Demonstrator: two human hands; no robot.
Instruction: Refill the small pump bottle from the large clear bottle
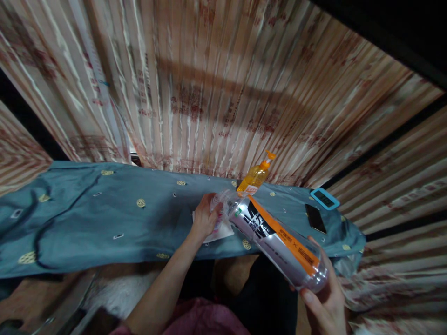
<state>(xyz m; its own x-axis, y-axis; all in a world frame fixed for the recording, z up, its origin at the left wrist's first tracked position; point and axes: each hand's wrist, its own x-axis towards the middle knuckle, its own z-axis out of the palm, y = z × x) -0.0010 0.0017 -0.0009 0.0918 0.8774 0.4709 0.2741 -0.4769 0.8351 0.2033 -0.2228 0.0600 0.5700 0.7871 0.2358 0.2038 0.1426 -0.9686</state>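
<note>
L hand [204, 217] pinches sm. clear btl [217, 213] over white sheet [223, 235]; R hand [330, 291] clasps base of lg. silver/orange btl [272, 242], tilted, necks close. Just behind: amber pump btl [254, 177]. Far R, cloth-covered counter [104, 223]: phone [315, 218], blue-rimmed display [325, 198].

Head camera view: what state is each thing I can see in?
Large bottle: tilted, in the right hand; whether capped, unclear.
Small clear container: in the left hand; contents unclear.
Pump bottle: upright, holding yellow liquid.
Phone: lying flat, screen dark.
Clock: showing digits, too blurred to read.
White sheet: partly hidden.
Tablecloth: spread, wrinkled.
Curtain: hanging in folds.
</note>
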